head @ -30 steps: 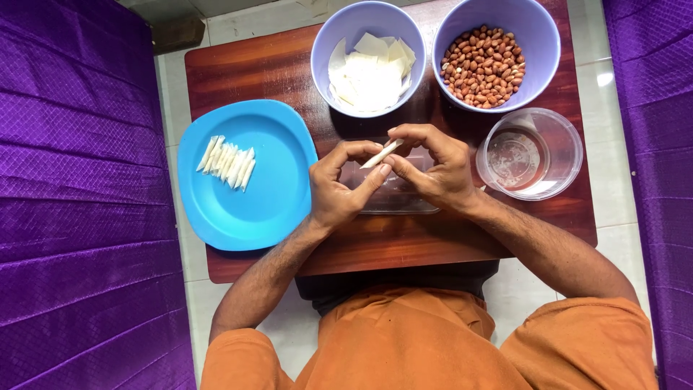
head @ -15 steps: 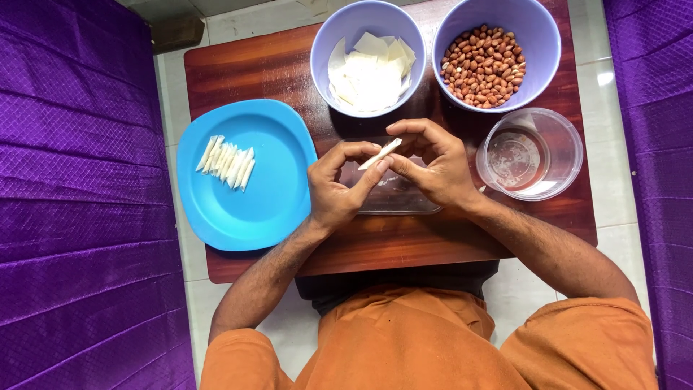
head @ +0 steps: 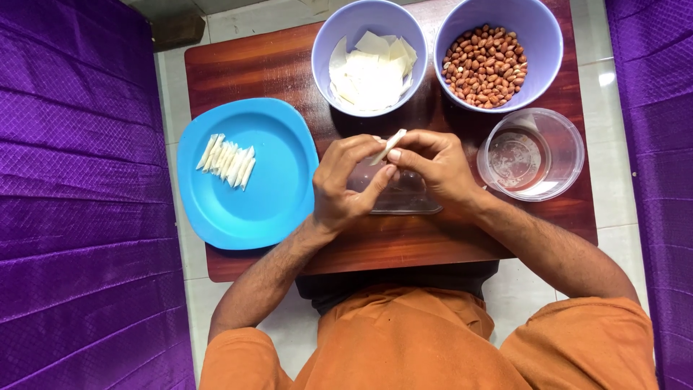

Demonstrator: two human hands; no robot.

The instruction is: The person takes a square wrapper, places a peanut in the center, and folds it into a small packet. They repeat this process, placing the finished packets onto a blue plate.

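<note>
Pinching one small white rolled wrapper (head: 388, 146) between both the left hand (head: 346, 184) and right hand (head: 433, 167), raised slightly since a second ago, above a clear container (head: 401, 198) at the wooden table's (head: 253, 65) near edge. Left: blue plate (head: 249, 177) bearing finished rolls (head: 227, 160). Right edge: clear glass bowl (head: 533, 154). Far edge: bowl of white wrappers (head: 369, 58), bowl of peanuts (head: 498, 52).

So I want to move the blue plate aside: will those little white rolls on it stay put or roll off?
The white rolls look thin, round and light, so a tilt would probably set them rolling. The blue plate has a raised rim and looks smooth, so they would likely slide but stay inside if it is pushed flat.
</note>
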